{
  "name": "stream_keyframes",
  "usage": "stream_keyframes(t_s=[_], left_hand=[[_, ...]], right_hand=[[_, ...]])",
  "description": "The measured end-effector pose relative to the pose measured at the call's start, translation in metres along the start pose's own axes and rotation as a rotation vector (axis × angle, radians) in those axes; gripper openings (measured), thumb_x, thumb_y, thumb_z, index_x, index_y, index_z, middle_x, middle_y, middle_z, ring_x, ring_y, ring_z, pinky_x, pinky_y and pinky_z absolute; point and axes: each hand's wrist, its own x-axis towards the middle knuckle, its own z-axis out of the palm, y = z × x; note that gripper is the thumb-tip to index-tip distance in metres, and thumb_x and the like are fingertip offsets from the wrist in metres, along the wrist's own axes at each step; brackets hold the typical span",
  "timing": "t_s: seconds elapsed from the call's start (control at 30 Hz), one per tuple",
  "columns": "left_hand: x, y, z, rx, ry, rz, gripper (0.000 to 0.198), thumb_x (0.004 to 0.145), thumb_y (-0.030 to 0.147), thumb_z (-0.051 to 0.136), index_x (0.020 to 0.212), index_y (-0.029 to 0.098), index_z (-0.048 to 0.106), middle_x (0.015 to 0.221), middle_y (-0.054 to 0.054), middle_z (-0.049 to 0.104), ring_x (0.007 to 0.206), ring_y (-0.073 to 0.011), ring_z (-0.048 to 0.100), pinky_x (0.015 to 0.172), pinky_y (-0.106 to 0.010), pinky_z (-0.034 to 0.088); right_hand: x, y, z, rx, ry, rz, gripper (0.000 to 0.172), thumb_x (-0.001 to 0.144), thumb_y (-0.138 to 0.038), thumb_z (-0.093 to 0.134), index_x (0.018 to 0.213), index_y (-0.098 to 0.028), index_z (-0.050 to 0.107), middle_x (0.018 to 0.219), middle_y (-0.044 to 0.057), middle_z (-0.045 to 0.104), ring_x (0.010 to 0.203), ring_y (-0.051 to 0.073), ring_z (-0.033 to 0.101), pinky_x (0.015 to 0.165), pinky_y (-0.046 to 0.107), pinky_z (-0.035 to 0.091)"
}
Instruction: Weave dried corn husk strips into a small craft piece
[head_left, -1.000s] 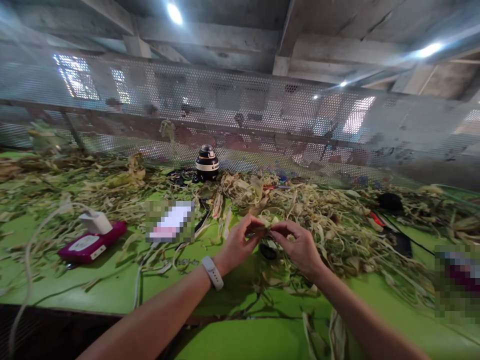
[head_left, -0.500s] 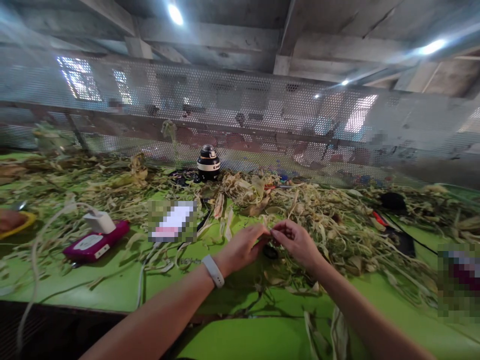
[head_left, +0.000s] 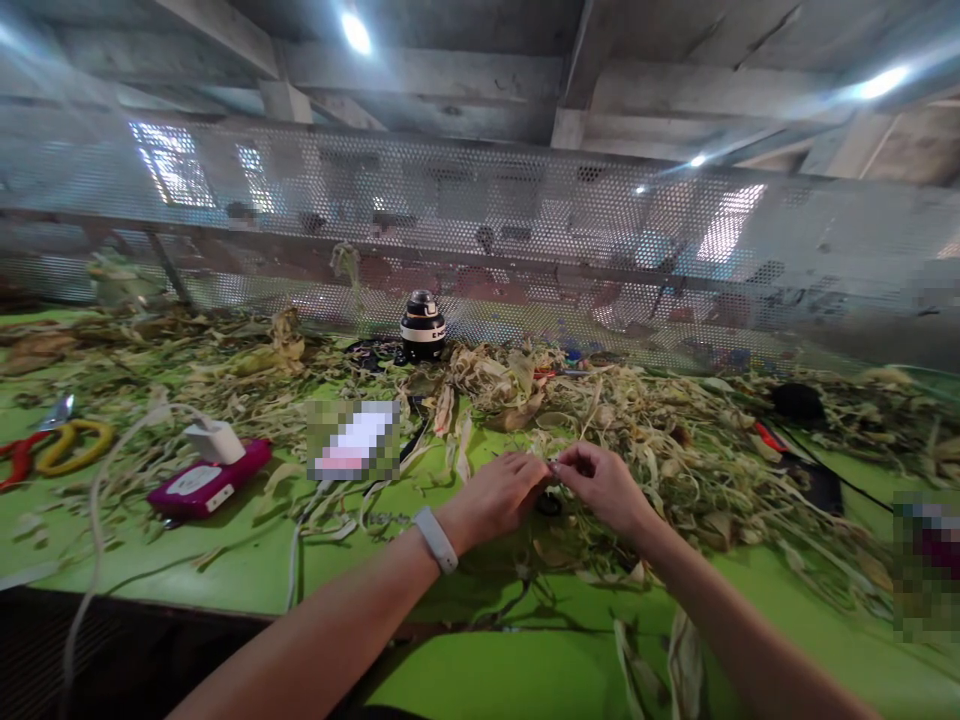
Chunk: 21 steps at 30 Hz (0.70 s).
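Note:
My left hand (head_left: pixel 506 500), with a pale band on its wrist, is closed with its fingertips pinched. My right hand (head_left: pixel 606 488) meets it fingertip to fingertip, thumb and forefinger also pressed together. Whatever sits between the fingertips is too small to make out. Just below the hands, partly covered by them, is a small dark ring-like thing (head_left: pixel 550 503) on the green tabletop (head_left: pixel 465 675). Dried, straw-coloured leaves and stems (head_left: pixel 675 440) lie around and behind both hands.
A black-and-white bottle (head_left: pixel 423 328) stands behind, near a perforated metal screen (head_left: pixel 510 220). To the left are a blurred-out phone (head_left: pixel 356 440), a magenta power bank (head_left: pixel 210 485) with a white plug (head_left: pixel 213 440), a white cable (head_left: pixel 96 500), and scissors with yellow handles (head_left: pixel 75 447).
The whole view has shifted slightly, so things sit a little further right. Another person's hand by the yellow scissors at far left is gone from view. My hands remain together, pinching.

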Motion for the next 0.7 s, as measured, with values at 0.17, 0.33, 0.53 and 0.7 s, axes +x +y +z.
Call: stream_keyframes(t_s=[0.17, 0.33, 0.53, 0.7], left_hand=[[0.001, 0.001, -0.001, -0.526, 0.028, -0.154, 0.013, 0.075, 0.017, 0.056, 0.088, 0.017, 0.053, 0.085, -0.004, 0.06, 0.079, -0.0169, 0.057, 0.074, -0.029, 0.046], [0.005, 0.002, -0.003, -1.132, 0.066, -0.454, 0.025, 0.065, 0.018, 0.067, 0.088, 0.015, 0.056, 0.076, 0.0, 0.058, 0.071, -0.013, 0.056, 0.072, -0.028, 0.046], [0.005, 0.004, 0.0, -1.324, 0.04, -0.574, 0.021, 0.067, 0.026, 0.068, 0.081, 0.012, 0.065, 0.075, -0.003, 0.06, 0.069, -0.0118, 0.054, 0.073, -0.026, 0.043], [0.004, -0.001, 0.002, -1.162, -0.042, -0.515, 0.031, 0.068, 0.042, 0.07, 0.078, 0.012, 0.066, 0.065, 0.001, 0.056, 0.061, -0.0094, 0.047, 0.063, -0.024, 0.038]], right_hand=[[-0.001, -0.004, 0.0, 0.155, -0.016, 0.031, 0.021, 0.069, -0.036, 0.063, 0.067, -0.015, 0.06, 0.059, -0.001, 0.058, 0.054, 0.011, 0.049, 0.053, 0.024, 0.04], [-0.001, -0.016, -0.003, 0.346, -0.022, 0.118, 0.029, 0.066, -0.043, 0.068, 0.069, -0.014, 0.061, 0.058, -0.002, 0.055, 0.052, 0.009, 0.045, 0.05, 0.022, 0.035], [-0.003, -0.016, 0.0, 0.359, -0.012, 0.109, 0.031, 0.064, -0.045, 0.07, 0.068, -0.016, 0.06, 0.06, -0.002, 0.055, 0.056, 0.01, 0.046, 0.054, 0.023, 0.037], [-0.003, -0.012, 0.003, 0.352, -0.019, 0.079, 0.03, 0.066, -0.044, 0.068, 0.067, -0.016, 0.057, 0.06, -0.002, 0.054, 0.056, 0.01, 0.046, 0.054, 0.023, 0.037]])
